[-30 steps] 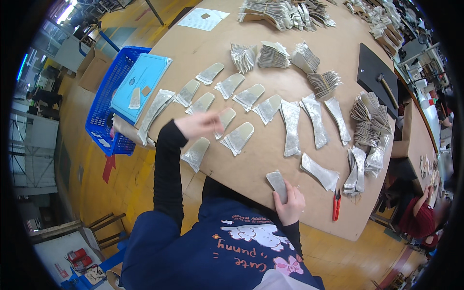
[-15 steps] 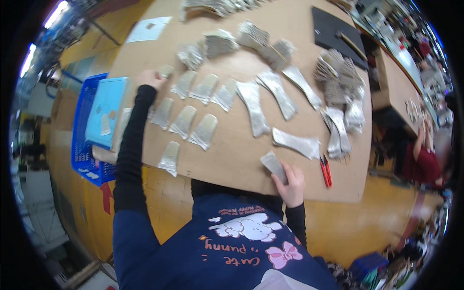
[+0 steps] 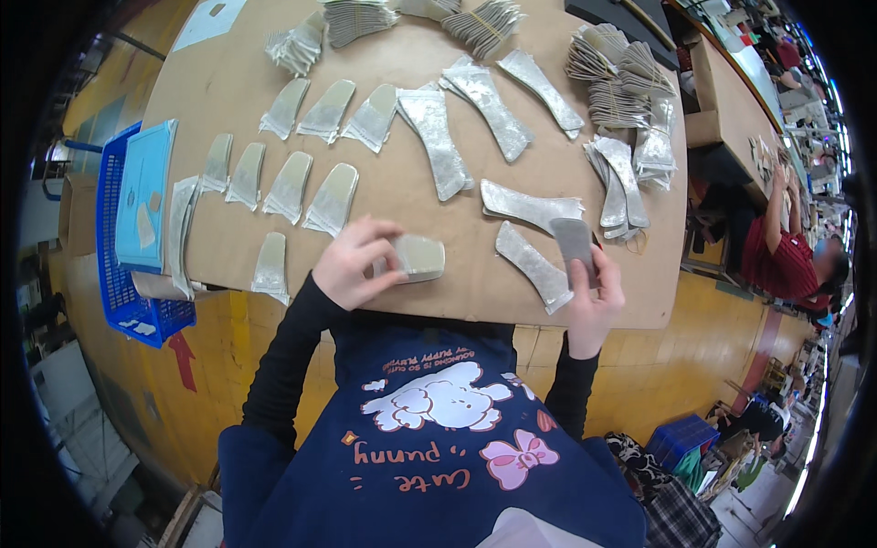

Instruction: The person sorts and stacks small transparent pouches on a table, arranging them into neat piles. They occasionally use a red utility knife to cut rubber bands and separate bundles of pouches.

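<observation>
My left hand (image 3: pixel 358 263) is at the near table edge, its fingers closed around the left end of a short, pale grey-tan stack (image 3: pixel 424 258) with a rounded end. To the right, my right hand (image 3: pixel 596 297) pinches a flat dark-grey piece (image 3: pixel 572 243) upright between thumb and fingers. Just left of that hand lies a long, waisted silvery bundle (image 3: pixel 530 265); another waisted bundle (image 3: pixel 525 205) lies beyond it. Several short tapered stacks (image 3: pixel 332 198) stand in rows on the left of the table.
More waisted bundles (image 3: pixel 438 142) lie mid-table. Thick banded stacks (image 3: pixel 484 27) line the far side, others (image 3: pixel 617 105) the right. A blue basket (image 3: pixel 119 297) with a light-blue board (image 3: pixel 146 192) adjoins the left edge. A person in red (image 3: pixel 776 247) works at the right.
My left hand has come from the far left to the near edge, bringing a short stack. My right hand has lifted, uncovering a waisted bundle. The red snips are now hidden.
</observation>
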A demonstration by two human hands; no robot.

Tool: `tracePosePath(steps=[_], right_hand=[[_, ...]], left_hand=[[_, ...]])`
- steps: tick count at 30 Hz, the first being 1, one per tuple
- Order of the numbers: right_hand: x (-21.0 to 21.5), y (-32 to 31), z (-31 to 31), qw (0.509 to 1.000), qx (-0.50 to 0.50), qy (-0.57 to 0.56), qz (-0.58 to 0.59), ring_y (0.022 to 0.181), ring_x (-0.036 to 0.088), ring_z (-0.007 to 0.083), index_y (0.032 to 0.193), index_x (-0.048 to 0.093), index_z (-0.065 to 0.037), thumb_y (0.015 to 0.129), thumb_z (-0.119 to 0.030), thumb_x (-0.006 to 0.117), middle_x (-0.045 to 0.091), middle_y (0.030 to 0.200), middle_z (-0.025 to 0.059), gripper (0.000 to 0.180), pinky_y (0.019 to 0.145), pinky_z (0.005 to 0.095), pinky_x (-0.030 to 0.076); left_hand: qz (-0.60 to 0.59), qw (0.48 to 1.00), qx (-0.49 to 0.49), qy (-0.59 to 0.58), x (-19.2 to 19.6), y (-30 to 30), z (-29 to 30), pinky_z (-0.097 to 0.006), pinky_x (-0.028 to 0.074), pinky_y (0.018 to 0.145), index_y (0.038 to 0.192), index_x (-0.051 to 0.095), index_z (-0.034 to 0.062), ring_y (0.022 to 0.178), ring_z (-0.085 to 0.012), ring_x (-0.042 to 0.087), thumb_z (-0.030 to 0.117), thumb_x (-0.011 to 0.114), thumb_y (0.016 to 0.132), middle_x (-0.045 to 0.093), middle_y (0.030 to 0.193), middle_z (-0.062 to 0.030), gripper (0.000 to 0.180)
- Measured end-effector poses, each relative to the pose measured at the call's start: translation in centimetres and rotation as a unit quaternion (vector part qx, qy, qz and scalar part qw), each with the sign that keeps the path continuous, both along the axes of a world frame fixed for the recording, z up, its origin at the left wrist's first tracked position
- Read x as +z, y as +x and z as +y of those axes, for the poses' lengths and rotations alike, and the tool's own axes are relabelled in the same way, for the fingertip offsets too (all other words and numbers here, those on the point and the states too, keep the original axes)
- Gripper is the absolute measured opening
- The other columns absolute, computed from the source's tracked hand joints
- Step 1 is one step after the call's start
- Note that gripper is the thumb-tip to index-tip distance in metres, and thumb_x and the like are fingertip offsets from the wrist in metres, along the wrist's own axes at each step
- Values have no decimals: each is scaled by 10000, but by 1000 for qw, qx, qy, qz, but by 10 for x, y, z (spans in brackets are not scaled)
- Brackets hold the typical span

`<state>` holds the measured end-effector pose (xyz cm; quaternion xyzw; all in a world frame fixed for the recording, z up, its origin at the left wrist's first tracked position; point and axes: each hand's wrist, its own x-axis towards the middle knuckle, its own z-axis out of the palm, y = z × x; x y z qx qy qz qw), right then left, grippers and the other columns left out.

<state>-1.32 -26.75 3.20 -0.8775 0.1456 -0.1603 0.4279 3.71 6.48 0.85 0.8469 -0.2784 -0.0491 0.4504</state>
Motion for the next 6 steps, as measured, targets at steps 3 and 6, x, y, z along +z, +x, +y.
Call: tracePosePath(steps=[3,6], right_hand=[[12,0,3,996,4,88,15,809,586,149,1111,686,12,904,-67,684,654,918,75,222,744,292,460],[22,-2,19,978,24,155,137,816,618,141,1136,703,-22,966,-103,629,681,974,93,203,733,205,455]], left_hand=[[-11,996,87,14,4,8,12,-470,415,1050,849,607,74,1131,-321,574,150,776,762,614,1186,-118,204],[-80,991,66,83,-1,21,3,-433,391,1074,864,607,60,1183,-326,559,128,773,761,591,1270,-149,207]])
